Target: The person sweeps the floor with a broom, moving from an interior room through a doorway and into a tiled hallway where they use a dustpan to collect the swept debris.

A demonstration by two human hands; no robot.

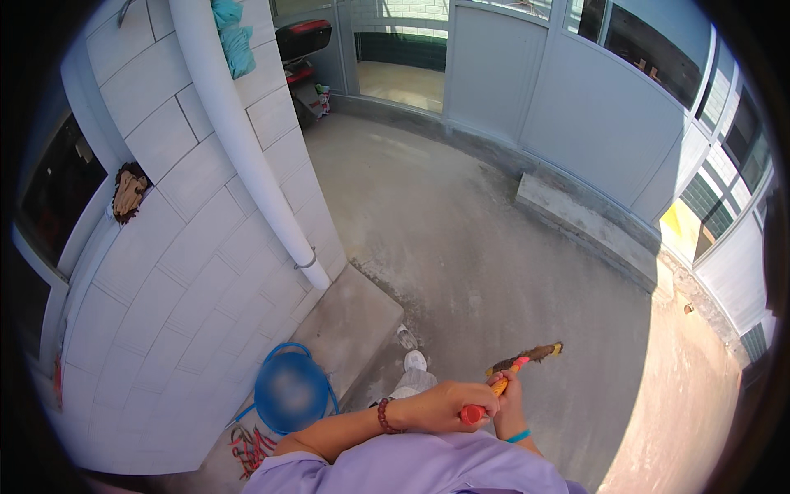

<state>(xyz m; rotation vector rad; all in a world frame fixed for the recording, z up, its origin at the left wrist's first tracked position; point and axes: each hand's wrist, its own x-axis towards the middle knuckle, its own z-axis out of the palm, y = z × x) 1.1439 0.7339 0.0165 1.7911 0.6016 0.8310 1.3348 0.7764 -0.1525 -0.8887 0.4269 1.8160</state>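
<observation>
Both my hands grip the yellow-orange handle [500, 387] of a broom. My left hand [455, 402], with a beaded bracelet on its wrist, is closed around the top end, just below a red cap [472, 414]. Farther down the handle, my right hand [509, 390] wraps around it; a teal band [518, 436] circles that wrist. Beyond the hands, the broom's head [536, 356] has brown bristles and yellow ends, and lies low over the concrete floor [469, 234]. The handle and the hands hide part of it.
A blue round object [291, 392] with blue tubing stands on a concrete step [355, 309] at left. Red and dark strips [252, 451] lie beside it. A white pipe [247, 148] runs down the tiled wall [185, 247]. A concrete ledge [586, 231] borders the panelled wall.
</observation>
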